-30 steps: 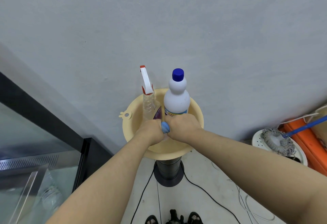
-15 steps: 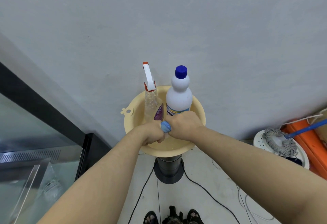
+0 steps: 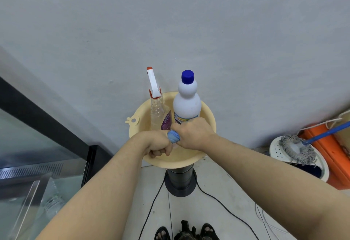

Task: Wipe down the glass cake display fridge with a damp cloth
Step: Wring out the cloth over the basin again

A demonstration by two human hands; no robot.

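My left hand [image 3: 158,146] and right hand [image 3: 194,133] are both clenched round the blue cloth [image 3: 173,136], fist against fist at the centre of the frame. Only a ribbed, rounded bulge of fabric shows between them. I judge this to be a wringing grip. The cloth is soft and limp and gives no resistance of its own, so I take it bunched, one end in each fist. If it is wet it will be heavier and will drip. For wiping I would fold it into a flat pad under my palm. Beneath my hands sits the cream plastic basin [image 3: 209,114], round and smooth, with a small hanging tab on its left rim. In its far side stand a clear ridged spray bottle [image 3: 157,109] with a white and red trigger, and a matte white bottle [image 3: 186,103] with a blue cap. The basin rests on a black cylinder [image 3: 180,178] standing on the pale tiled floor [image 3: 217,220], where a dark cable trails. The glass fridge [image 3: 28,145] fills the lower left. Its panes are hard and slick in a black frame, and I think they want even, gentle pressure. At the right edge lies a grey string mop [image 3: 295,148].
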